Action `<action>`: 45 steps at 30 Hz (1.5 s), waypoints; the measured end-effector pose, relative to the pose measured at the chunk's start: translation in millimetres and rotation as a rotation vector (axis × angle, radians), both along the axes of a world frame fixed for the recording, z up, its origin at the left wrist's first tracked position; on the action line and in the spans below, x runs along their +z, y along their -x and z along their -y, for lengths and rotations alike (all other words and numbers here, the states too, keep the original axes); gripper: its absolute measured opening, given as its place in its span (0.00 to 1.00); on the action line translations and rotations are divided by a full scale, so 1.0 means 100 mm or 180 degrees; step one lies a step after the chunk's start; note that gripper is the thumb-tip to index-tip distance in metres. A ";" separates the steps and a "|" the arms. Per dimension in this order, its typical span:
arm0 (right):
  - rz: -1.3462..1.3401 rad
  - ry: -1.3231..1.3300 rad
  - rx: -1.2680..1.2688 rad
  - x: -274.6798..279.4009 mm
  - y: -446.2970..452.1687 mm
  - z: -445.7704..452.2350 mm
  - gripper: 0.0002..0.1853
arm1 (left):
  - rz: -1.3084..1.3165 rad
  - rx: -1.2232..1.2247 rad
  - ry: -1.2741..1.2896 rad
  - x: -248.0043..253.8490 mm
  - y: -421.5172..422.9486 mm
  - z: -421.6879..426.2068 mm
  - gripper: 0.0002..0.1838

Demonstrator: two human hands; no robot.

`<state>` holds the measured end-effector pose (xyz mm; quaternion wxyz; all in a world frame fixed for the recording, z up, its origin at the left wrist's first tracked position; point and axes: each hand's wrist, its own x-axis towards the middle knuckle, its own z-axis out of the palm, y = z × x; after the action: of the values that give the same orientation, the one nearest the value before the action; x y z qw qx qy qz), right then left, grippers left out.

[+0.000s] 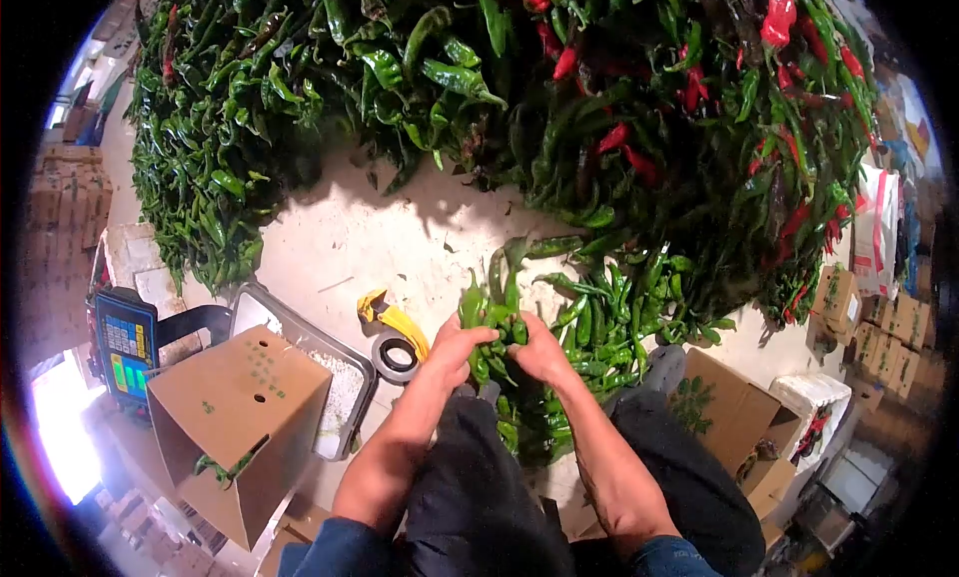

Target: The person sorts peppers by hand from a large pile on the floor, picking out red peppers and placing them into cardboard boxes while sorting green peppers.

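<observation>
My left hand [462,348] is closed around a bunch of long green chili peppers [482,302] that stick up past my fingers. Close beside it, my right hand [539,353] has its fingers closed on green peppers too; exactly how many is hidden. Both hands are in front of my knees, nearly touching. Beneath and to the right of them lies a loose spread of green chili peppers [609,322] on the pale floor [345,232]. Left of my left hand is a yellow tape dispenser [402,327] with a roll of tape [397,354].
A large heap of green peppers [225,127], with red peppers [779,17] mixed in at right, fills the far side. At left, a cardboard box [245,387] stands on a scale with a blue display [127,342]. Another open box [729,402] sits right of my leg.
</observation>
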<state>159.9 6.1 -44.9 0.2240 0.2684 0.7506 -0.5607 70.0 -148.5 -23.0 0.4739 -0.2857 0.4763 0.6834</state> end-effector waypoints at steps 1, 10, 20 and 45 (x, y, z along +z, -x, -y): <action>0.0102 0.0224 -0.0125 0.01 -0.01 0.01 0.29 | -0.0064 0.0042 -0.0064 -0.02 -0.01 0.02 0.23; 0.0086 0.1306 -0.0677 0.31 0.18 0.01 0.49 | -0.0710 -0.0164 0.0370 0.08 -0.26 -0.01 0.26; 0.0907 0.2560 -0.0921 -0.05 0.27 -0.25 0.47 | -0.0740 -0.0644 0.0698 0.06 -0.19 -0.20 0.26; -0.1842 0.2267 0.1182 3.74 1.63 1.08 0.44 | -0.4910 0.0617 0.0097 3.15 0.54 1.34 0.50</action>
<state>-2.9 -101.6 329.4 0.1803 -0.1298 0.5789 -0.7845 16.0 -282.8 291.6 -0.0573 0.2237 0.6536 0.7207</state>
